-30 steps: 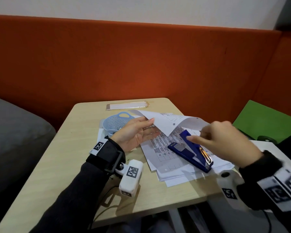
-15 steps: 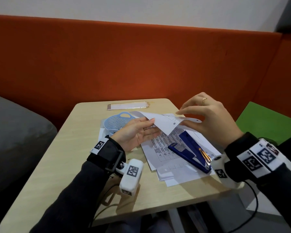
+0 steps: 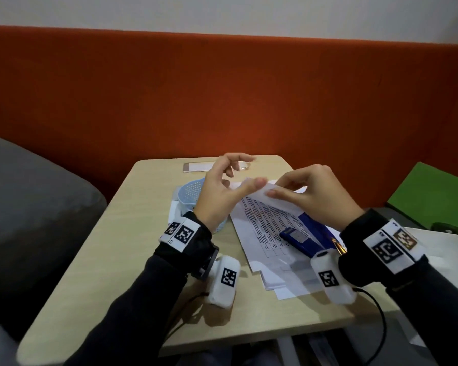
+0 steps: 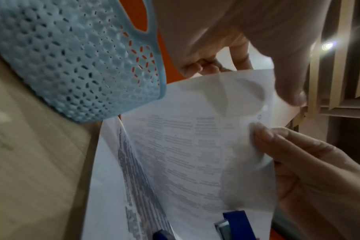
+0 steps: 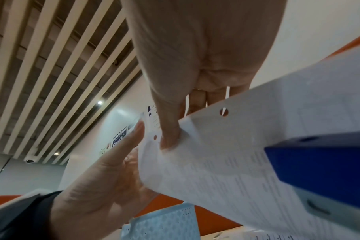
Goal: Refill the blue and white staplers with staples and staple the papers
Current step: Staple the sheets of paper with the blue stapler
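Your papers (image 3: 262, 233) lie stacked at the bench's (image 3: 117, 260) 3 o'clock side, blue stapler (image 3: 302, 240) open on top. Your right hand (image 3: 315, 196) pinches the lifted top sheet (image 3: 273, 198); your left hand (image 3: 222, 191), fingers spread, thumb touching its corner. Blue basket (image 3: 188, 194) at 12 o'clock.

Blue basket (image 3: 189, 196), phone (image 3: 198, 166), table (image 3: 111, 260)

I make out only "ClayGo" on a wall poster (image 5: 120, 139) beyond my left hand (image 5: 105, 178); the papers' (image 3: 265, 228) print is too blurred.
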